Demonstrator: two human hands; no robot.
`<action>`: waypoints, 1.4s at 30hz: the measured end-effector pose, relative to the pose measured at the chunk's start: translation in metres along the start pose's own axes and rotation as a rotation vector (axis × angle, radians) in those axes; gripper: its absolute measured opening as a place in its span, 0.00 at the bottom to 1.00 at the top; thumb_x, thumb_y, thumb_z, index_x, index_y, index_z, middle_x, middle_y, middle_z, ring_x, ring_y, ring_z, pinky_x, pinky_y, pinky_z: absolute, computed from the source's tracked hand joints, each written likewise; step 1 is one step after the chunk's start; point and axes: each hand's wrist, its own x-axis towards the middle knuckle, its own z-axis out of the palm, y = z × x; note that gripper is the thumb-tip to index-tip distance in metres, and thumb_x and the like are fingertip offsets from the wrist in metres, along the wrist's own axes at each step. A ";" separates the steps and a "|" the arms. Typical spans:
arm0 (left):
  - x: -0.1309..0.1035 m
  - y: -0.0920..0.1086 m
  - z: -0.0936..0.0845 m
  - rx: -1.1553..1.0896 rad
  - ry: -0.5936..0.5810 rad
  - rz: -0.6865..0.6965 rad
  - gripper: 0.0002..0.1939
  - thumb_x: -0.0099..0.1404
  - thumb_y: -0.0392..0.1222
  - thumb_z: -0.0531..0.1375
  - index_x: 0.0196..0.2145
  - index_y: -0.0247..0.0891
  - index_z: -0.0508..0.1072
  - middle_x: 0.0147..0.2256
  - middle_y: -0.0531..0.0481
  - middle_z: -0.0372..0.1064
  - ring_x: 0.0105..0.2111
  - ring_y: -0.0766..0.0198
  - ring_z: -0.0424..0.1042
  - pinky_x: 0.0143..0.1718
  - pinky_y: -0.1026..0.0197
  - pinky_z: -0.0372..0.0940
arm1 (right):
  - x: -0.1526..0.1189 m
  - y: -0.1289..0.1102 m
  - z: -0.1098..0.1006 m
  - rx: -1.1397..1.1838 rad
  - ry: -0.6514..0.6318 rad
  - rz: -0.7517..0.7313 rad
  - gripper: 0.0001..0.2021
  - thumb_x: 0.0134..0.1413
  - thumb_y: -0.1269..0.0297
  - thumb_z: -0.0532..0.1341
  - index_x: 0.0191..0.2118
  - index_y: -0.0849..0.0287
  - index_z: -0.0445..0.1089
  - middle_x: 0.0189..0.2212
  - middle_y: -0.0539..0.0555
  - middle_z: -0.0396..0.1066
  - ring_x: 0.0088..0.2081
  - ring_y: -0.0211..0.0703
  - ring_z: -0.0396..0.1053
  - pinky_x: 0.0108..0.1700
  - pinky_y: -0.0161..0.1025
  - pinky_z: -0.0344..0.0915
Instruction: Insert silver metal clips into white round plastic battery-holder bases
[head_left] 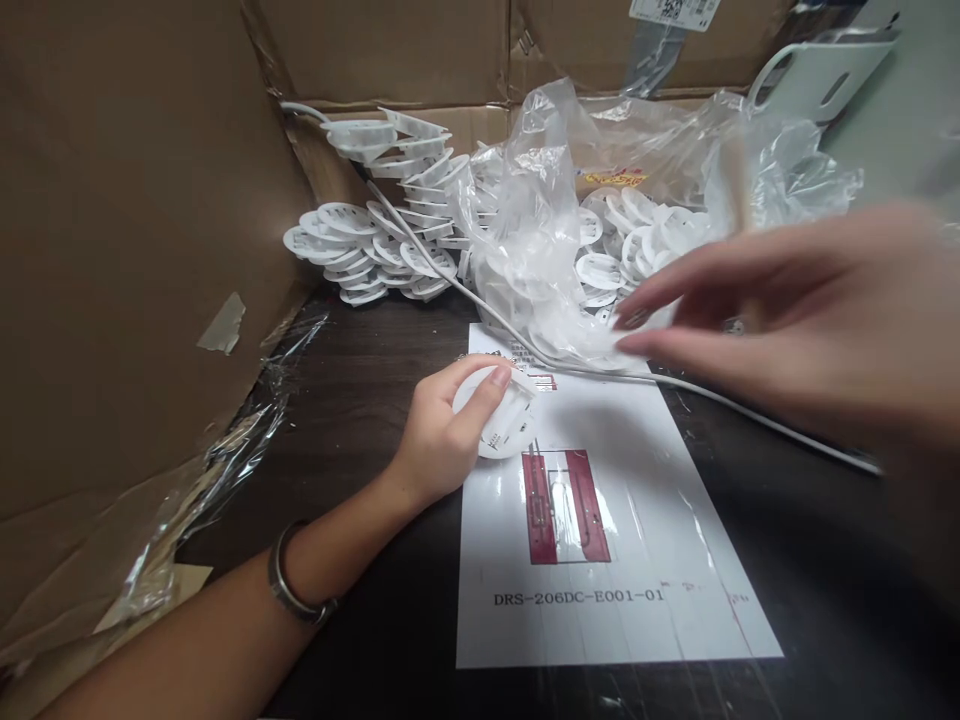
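Note:
My left hand is closed on a round white plastic part, its thumb pressed across the face. Small slots and metal-looking contacts show near the part's lower edge. To the right, above the paper's edge, my right hand is smeared by motion. Its thumb and forefinger point left with their tips close together, near a clear plastic bag. A blurred, beige, stick-like shape rises from among its curled fingers; I cannot make out what it is. A printed sheet marked DRS-206DC-E001-01 lies under both hands.
Several similar white round parts are piled at the back left, with more behind the bag. A thin white cable crosses the dark table. Cardboard walls stand left and behind. A white plastic holder stands back right.

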 end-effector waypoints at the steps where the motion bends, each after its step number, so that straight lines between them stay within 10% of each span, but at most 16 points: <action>1: 0.000 0.000 0.000 0.002 0.002 -0.002 0.10 0.65 0.46 0.58 0.34 0.37 0.75 0.32 0.50 0.75 0.33 0.61 0.74 0.33 0.62 0.67 | -0.002 -0.002 0.015 -0.049 -0.090 -0.041 0.07 0.42 0.74 0.70 0.29 0.55 0.78 0.20 0.46 0.72 0.15 0.26 0.55 0.12 0.32 0.44; 5: 0.001 0.000 0.000 0.003 0.007 0.013 0.11 0.65 0.46 0.58 0.34 0.37 0.75 0.31 0.51 0.75 0.32 0.63 0.73 0.33 0.64 0.66 | -0.010 0.010 0.054 -0.028 -0.076 -0.088 0.08 0.49 0.74 0.65 0.36 0.57 0.76 0.27 0.48 0.75 0.19 0.32 0.64 0.20 0.33 0.62; 12: 0.001 -0.002 0.001 0.044 0.022 0.018 0.10 0.65 0.45 0.58 0.34 0.37 0.75 0.28 0.53 0.73 0.29 0.65 0.70 0.32 0.64 0.64 | -0.026 0.028 0.081 0.127 0.075 0.016 0.02 0.51 0.71 0.65 0.30 0.59 0.74 0.27 0.49 0.74 0.19 0.30 0.62 0.20 0.30 0.60; 31: -0.004 -0.001 0.000 -0.021 -0.213 0.079 0.17 0.73 0.45 0.47 0.39 0.39 0.74 0.32 0.54 0.72 0.34 0.67 0.70 0.36 0.65 0.62 | -0.040 0.023 0.101 0.039 -0.113 -0.086 0.04 0.54 0.68 0.64 0.34 0.63 0.76 0.17 0.45 0.60 0.19 0.29 0.52 0.23 0.30 0.52; 42: -0.001 -0.001 0.002 0.033 -0.100 -0.042 0.16 0.70 0.47 0.50 0.34 0.37 0.73 0.27 0.54 0.69 0.28 0.67 0.66 0.30 0.65 0.59 | -0.041 0.031 0.106 0.287 0.210 0.103 0.05 0.55 0.71 0.62 0.33 0.64 0.76 0.15 0.44 0.52 0.18 0.28 0.51 0.21 0.29 0.52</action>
